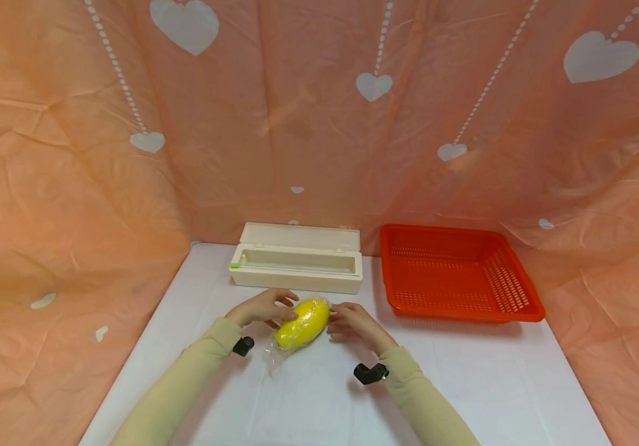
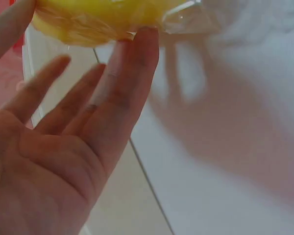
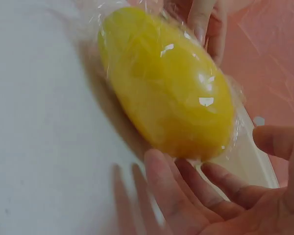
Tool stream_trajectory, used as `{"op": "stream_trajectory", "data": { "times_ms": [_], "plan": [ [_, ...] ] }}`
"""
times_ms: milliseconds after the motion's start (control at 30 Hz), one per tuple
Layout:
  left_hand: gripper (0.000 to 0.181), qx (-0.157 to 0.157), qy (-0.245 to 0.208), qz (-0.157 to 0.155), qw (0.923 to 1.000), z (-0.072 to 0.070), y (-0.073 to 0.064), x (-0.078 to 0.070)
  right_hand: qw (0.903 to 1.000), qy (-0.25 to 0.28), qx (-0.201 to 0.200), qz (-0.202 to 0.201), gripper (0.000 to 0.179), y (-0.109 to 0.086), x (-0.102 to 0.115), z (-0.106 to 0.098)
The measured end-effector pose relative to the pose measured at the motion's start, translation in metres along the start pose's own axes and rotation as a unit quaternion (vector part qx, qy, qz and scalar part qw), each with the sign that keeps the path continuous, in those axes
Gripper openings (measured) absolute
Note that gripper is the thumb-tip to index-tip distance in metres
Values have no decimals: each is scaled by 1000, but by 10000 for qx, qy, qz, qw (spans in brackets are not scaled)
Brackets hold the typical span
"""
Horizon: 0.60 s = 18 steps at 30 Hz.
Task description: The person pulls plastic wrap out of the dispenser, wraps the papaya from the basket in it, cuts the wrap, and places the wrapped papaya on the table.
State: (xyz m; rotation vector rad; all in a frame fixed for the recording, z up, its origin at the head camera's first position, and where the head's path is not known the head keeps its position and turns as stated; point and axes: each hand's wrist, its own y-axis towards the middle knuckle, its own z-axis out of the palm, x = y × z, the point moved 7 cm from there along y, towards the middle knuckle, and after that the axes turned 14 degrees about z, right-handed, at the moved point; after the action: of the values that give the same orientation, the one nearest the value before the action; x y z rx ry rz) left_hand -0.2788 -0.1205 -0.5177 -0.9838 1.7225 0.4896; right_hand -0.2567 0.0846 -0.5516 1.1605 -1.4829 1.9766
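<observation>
A yellow mango-shaped fruit (image 1: 304, 323) in clear cling film lies slanted between the two hands, close over the white table. Loose film (image 1: 276, 358) trails from its near left end. My left hand (image 1: 268, 308) holds it from the left side, the thumb over its top and the fingers below, as the left wrist view (image 2: 83, 122) of the hand shows. At the other end is my right hand (image 1: 357, 323), fingers spread and fairly straight, fingertips (image 3: 157, 159) right at the fruit's underside. Its thumb stands away from the fruit.
Behind the hands stands a long cream box (image 1: 297, 280) with its lid (image 1: 299, 236) raised and a green piece (image 1: 234, 266) at its left end. To the right sits a red perforated basket (image 1: 461, 313). An orange curtain (image 1: 319, 124) with white hearts surrounds the table (image 1: 308, 409).
</observation>
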Motion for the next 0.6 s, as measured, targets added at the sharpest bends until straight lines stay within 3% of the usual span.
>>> {"op": "stream_trajectory", "data": {
  "times_ms": [100,267,600],
  "plan": [
    [66,-52,-253,-101,9996,7,-3,1,9997,18,201,-170,50,0,3,5],
    [78,-242,-600,-76,9979,16,-4,5,9992,6,197,-346,51,1,7,5],
    [72,-804,-380,18,9960,23,-5,10,9983,419,343,-216,58,5,9,0]
  ]
}}
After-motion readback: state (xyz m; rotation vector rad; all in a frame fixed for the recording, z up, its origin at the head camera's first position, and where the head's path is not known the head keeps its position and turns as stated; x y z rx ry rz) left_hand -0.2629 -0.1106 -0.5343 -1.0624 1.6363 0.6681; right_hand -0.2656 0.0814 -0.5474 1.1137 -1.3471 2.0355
